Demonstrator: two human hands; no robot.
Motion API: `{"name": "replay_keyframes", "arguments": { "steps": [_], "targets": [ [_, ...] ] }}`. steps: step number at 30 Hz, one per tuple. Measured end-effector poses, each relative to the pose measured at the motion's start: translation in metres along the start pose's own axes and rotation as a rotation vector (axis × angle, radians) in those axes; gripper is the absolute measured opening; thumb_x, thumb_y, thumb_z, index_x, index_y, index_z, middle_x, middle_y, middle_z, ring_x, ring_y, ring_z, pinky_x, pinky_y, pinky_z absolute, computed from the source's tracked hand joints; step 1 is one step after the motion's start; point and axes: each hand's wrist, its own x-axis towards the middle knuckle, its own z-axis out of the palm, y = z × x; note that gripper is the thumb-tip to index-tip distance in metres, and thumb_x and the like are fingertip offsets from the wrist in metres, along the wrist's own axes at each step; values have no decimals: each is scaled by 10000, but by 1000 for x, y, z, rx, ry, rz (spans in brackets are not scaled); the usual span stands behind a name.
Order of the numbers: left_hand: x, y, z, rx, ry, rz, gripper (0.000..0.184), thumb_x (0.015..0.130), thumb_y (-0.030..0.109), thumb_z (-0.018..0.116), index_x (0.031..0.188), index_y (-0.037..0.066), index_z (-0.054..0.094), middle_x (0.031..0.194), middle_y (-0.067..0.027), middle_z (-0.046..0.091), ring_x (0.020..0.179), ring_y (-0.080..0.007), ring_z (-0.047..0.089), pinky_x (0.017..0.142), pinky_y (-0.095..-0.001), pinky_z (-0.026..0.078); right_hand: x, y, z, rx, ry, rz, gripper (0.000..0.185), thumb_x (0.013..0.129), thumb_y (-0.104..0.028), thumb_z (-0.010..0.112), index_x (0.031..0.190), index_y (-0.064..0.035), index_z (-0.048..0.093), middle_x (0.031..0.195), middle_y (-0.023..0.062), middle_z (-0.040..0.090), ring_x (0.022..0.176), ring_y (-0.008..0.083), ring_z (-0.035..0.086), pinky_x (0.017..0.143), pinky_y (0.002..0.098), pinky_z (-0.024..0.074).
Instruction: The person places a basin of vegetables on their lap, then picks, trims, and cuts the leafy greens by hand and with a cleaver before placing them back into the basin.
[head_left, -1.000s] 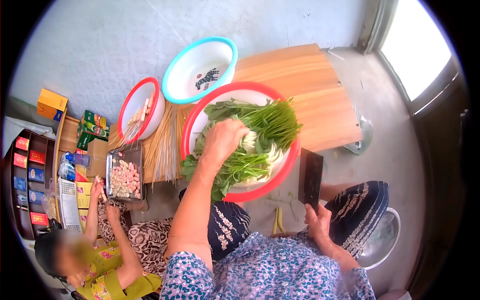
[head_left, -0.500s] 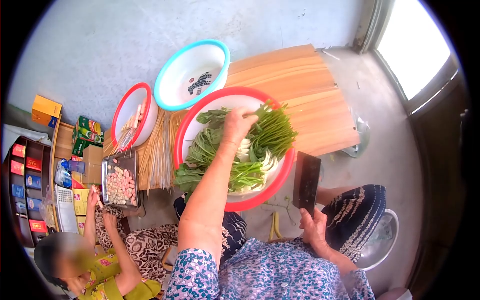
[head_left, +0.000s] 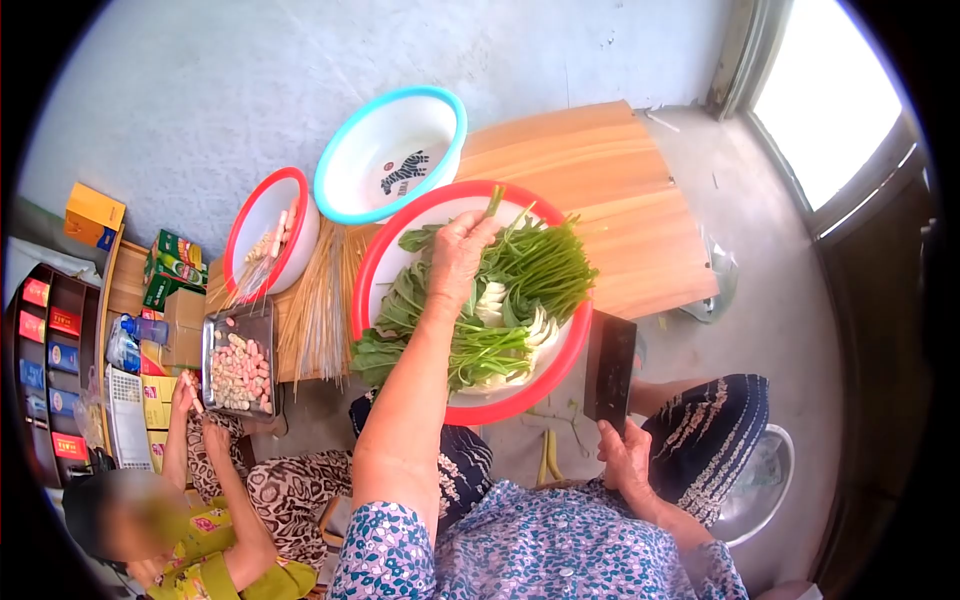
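Observation:
My left hand (head_left: 459, 262) is over the red-rimmed basin (head_left: 362, 290), its fingers closed on some leafy greens, with a short bundle of green stems (head_left: 494, 201) sticking up past the fingertips. Below it, a pile of leafy greens (head_left: 545, 262) fills much of the basin, and pale cut stalks (head_left: 541, 330) lie at its right. My right hand (head_left: 626, 458) grips the handle of a cleaver (head_left: 610, 365), whose dark, broad blade points up beside the basin. The blade is apart from the greens.
A blue-rimmed basin (head_left: 462, 140) and a smaller red-rimmed basin (head_left: 232, 232) stand behind on the wooden table (head_left: 640, 200). Thin skewers (head_left: 318, 300) lie near a metal tray (head_left: 240, 405) of pinkish pieces. Another person (head_left: 240, 545) sits at left, holding a skewer. A metal bowl (head_left: 785, 470) is at right.
My left hand has shifted slightly left and down, and green stems now show upright at its fingertips. The right hand and cleaver have barely moved.

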Motion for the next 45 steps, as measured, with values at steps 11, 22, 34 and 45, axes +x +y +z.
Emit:
{"name": "replay_keyframes", "arguments": {
  "steps": [11,22,34,45],
  "targets": [
    [-9,83,-39,-438,329,328,415,977,388,504,1126,12,593,737,19,543,731,-92,506,727,-246,428,0,8,-5,-44,7,-67,228,886,-192,651,874,36,633,592,31,561,502,92,524,450,250,434],
    [-137,143,0,240,-100,-114,220,923,240,609,1002,36,632,717,-20,625,512,-70,519,467,-208,411,-4,7,-9,-17,37,-129,242,891,-232,634,928,8,638,597,18,544,509,83,520,470,238,434],
    [-210,7,50,-341,-332,-661,256,918,171,626,1069,-36,610,785,-69,648,592,-107,611,487,-204,475,-5,0,-23,-275,50,-402,234,837,-59,653,1067,-17,648,809,195,648,677,274,646,628,330,495],
    [-212,-9,52,-292,-322,-700,258,888,207,656,1018,-15,647,760,-47,614,579,-93,508,494,-204,352,-6,8,-25,-324,24,-615,257,805,-29,689,1058,-16,652,785,187,634,671,320,637,600,355,498]
  ]
}}
